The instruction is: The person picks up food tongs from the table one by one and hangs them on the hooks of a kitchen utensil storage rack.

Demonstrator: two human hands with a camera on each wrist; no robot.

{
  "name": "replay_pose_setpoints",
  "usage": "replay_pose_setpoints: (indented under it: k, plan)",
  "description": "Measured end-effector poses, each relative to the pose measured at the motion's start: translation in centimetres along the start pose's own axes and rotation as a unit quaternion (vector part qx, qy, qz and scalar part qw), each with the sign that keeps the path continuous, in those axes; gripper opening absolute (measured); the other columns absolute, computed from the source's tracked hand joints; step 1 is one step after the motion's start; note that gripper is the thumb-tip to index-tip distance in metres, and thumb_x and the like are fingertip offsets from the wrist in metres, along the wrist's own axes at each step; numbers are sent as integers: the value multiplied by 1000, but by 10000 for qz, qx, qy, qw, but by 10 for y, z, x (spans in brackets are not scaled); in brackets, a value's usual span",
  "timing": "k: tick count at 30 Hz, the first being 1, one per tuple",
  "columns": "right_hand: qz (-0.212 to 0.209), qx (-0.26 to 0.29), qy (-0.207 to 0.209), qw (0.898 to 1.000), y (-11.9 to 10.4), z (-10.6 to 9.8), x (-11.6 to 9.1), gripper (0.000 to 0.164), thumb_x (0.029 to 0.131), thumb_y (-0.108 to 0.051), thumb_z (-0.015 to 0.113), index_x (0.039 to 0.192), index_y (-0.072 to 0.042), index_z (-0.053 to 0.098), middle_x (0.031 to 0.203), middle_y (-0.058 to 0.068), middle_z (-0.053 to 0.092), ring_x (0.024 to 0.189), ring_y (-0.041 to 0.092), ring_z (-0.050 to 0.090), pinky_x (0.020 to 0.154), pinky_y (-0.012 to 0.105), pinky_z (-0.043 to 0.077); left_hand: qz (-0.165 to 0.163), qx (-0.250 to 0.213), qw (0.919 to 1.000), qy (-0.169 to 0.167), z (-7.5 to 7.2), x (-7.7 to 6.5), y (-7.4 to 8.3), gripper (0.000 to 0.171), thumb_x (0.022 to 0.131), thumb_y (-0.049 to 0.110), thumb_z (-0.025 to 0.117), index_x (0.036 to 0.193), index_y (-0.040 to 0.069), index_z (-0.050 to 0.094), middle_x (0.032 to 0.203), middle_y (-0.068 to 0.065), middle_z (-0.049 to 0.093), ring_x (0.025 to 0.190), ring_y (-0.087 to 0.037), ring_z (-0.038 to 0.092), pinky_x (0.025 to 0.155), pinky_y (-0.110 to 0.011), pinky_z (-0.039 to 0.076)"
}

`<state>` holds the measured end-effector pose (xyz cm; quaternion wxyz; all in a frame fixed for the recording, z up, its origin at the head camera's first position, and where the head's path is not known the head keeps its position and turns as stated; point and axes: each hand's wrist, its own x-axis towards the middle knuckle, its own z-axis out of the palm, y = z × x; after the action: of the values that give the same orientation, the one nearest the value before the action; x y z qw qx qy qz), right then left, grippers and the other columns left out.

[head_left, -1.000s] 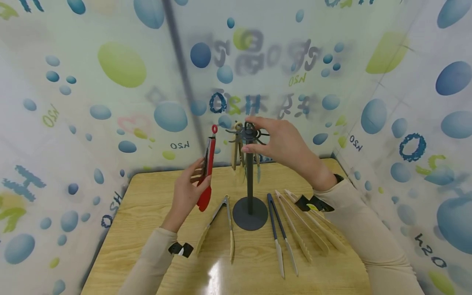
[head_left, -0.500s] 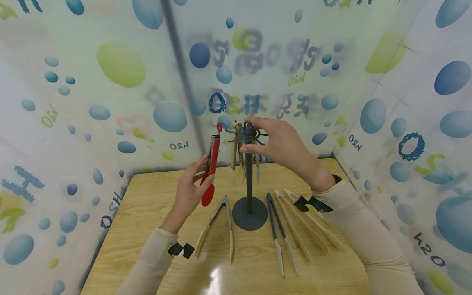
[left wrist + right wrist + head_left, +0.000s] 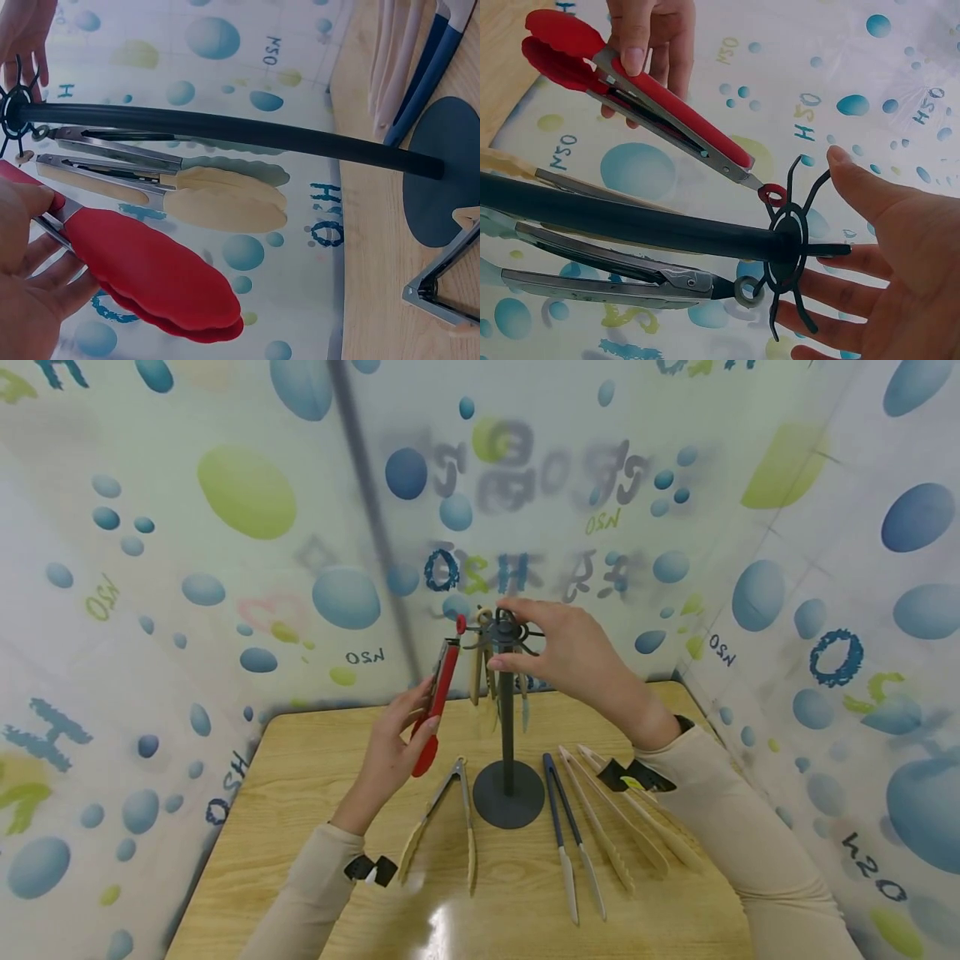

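My left hand [image 3: 386, 747] grips red tongs [image 3: 445, 681] by the handles, tilted with their red hanging ring [image 3: 772, 195] uppermost. That ring meets a hook on the left of a dark hanging stand [image 3: 508, 727]; whether the hook is through it I cannot tell. Red scalloped heads [image 3: 157, 274] point down, slightly apart. My right hand [image 3: 592, 660] holds the stand's top, thumb and forefinger about the hooks [image 3: 786, 240]. From hooks at the back hang beige tongs [image 3: 225, 199] and grey-green tongs [image 3: 240, 166], beside the pole.
On the wooden table [image 3: 300, 827], beige-tipped tongs [image 3: 468, 827] lie spread left of the round base [image 3: 508, 814]. Right of it lie navy-handled tongs [image 3: 562, 827] and pale tongs [image 3: 596, 814], partly under my right forearm. Patterned sheeting [image 3: 247, 493] rises behind and at both sides.
My left hand has carried the red tongs rightward, tilting them, until their ring reaches the stand's left hook. My right hand stays on the stand's top.
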<state>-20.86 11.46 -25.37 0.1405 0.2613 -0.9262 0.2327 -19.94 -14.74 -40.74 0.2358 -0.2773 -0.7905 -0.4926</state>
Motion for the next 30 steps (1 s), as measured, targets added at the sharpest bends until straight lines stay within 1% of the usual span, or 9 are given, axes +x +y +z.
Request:
replay_pose_setpoints:
  k: [2,5,8,11,16,22,24,28,30]
  plan:
    - [4,15,-10,10000,0,0,0,74,83,-50,75,147,-24,48,134,6,65,122,25,62,99,48,51,74,53,10000,-34,0,1,8,56,90,-9,63,144,-4,47,122,-27,60,113,-40,63,91,-55,55]
    - [6,33,-19,10000,1,0,0,74,83,-49,75,148,-24,48,134,6,65,122,25,62,99,48,50,55,35,9999,-129,0,2,19,55,92,-8,62,144,-3,47,122,-26,61,111,-40,64,90,-54,55]
    - [-3,28,-16,10000,1,1,0,74,83,-49,75,148,-24,48,134,6,65,121,25,62,98,48,51,-34,-23,9998,-202,1,2,20,54,93,-6,61,145,-1,47,124,-25,61,109,-40,65,90,-54,56]
    - [-29,21,3,10000,1,1,0,74,83,-49,75,147,-24,48,133,6,66,121,26,62,97,47,51,-79,-66,9997,-243,2,1,18,55,93,-5,62,146,0,47,125,-25,60,110,-40,66,92,-54,55]
    - [-69,46,59,9999,2,2,0,74,83,-49,75,147,-23,49,132,6,66,120,25,63,97,47,52,-63,-129,9995,-279,5,2,14,57,91,-6,64,146,-1,46,128,-26,58,111,-40,66,94,-54,54]
    - [-48,101,48,9999,2,2,-1,74,83,-49,75,147,-23,48,132,5,66,120,24,62,98,47,51,-53,-132,9994,-305,11,4,10,59,88,-7,68,143,-4,46,130,-27,59,108,-41,67,93,-53,55]
    - [-26,118,26,9999,1,1,-1,74,83,-49,75,148,-24,48,133,5,65,121,24,62,98,47,51,-119,-129,9993,-322,14,5,10,59,88,-6,68,143,-4,47,129,-27,61,109,-41,67,93,-53,55]
    - [-12,126,28,9999,0,1,-1,74,83,-50,75,147,-24,48,133,5,65,121,24,62,99,47,51,-360,-116,9987,-345,20,6,9,59,90,-1,69,144,1,47,130,-25,62,115,-40,64,95,-55,53]
    - [-27,131,43,9999,0,1,-1,74,83,-49,75,147,-24,49,133,5,65,121,24,62,99,47,51,-480,-106,9982,-349,25,6,3,60,90,2,69,145,4,47,131,-23,62,116,-39,63,96,-56,53]
